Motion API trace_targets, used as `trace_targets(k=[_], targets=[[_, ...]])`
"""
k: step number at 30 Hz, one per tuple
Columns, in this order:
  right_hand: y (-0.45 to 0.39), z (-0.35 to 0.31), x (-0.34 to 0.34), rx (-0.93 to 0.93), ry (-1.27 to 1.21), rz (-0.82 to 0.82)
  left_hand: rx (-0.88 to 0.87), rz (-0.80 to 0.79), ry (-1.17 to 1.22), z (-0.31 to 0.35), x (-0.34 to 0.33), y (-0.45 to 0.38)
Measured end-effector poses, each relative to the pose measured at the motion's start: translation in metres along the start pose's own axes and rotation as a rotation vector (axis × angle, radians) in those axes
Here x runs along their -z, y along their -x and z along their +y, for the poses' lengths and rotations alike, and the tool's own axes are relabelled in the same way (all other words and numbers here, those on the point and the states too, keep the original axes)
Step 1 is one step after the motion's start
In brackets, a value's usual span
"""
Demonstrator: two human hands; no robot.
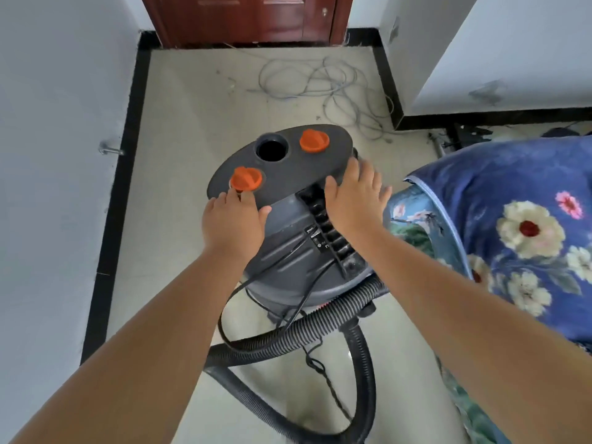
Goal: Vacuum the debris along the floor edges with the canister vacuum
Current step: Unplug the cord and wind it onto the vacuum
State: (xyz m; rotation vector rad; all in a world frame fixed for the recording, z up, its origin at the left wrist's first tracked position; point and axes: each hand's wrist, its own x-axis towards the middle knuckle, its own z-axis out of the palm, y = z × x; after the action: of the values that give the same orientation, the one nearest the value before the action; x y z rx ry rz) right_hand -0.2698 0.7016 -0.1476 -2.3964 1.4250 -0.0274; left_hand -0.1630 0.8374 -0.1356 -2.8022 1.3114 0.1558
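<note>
The canister vacuum (288, 219) stands on the tiled floor (192, 107) directly under both hands, its grey top plate tilted toward the camera. The plate carries an open round port (271, 151) and two orange knobs: one (314, 141) beyond the right hand, the other (246, 178) just ahead of the left fingertips.

The left hand (234, 225) rests on the near left rim of the plate, fingers slightly bent, tips touching or almost touching the nearer orange knob; whether it grips the rim cannot be told. The right hand (352, 197) lies flat on the right edge of the plate, fingers straight and spread, holding nothing.

Below the wrists, a black corrugated hose (320, 328) loops round the canister base, with a thin black power cord (307, 283) trailing over the body and down to the floor.

Right of the right forearm lies a blue floral quilt (512, 219). Beyond the hands, a tangle of grey cable (320, 81) sits on the floor before a red-brown door (246, 17). Black skirting (121, 155) borders the white wall left of the left hand.
</note>
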Motion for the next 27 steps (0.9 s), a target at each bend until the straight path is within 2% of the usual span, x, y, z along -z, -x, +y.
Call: trace_targets(k=[3, 5, 10, 13, 17, 21, 25, 27], targets=[[0.058, 0.012, -0.025, 0.053, -0.014, 0.028, 0.036, -0.016, -0.065, 0.008, 0.005, -0.019], [0.066, 0.028, -0.040, 0.135, -0.065, 0.049, 0.039, -0.020, -0.085, 0.005, 0.005, -0.027], [0.016, 0.045, -0.050, 0.249, -0.313, 0.162, 0.082, -0.058, -0.093, 0.003, 0.007, -0.037], [0.002, 0.034, -0.050, 0.178, -0.445, 0.174, 0.118, -0.071, -0.074, 0.004, 0.009, -0.044], [-0.032, 0.036, -0.054, 0.266, -0.438, 0.275, 0.123, -0.071, -0.079, 0.003, 0.016, -0.056], [-0.072, 0.031, -0.052, 0.304, -0.448, 0.224, 0.073, -0.033, -0.163, -0.006, 0.019, -0.085], [-0.111, 0.022, -0.047, 0.377, -0.429, 0.165, -0.118, 0.150, -0.244, -0.030, 0.009, -0.113], [-0.132, 0.018, -0.045, 0.421, -0.418, 0.144, -0.088, 0.284, -0.195, -0.037, -0.002, -0.125]])
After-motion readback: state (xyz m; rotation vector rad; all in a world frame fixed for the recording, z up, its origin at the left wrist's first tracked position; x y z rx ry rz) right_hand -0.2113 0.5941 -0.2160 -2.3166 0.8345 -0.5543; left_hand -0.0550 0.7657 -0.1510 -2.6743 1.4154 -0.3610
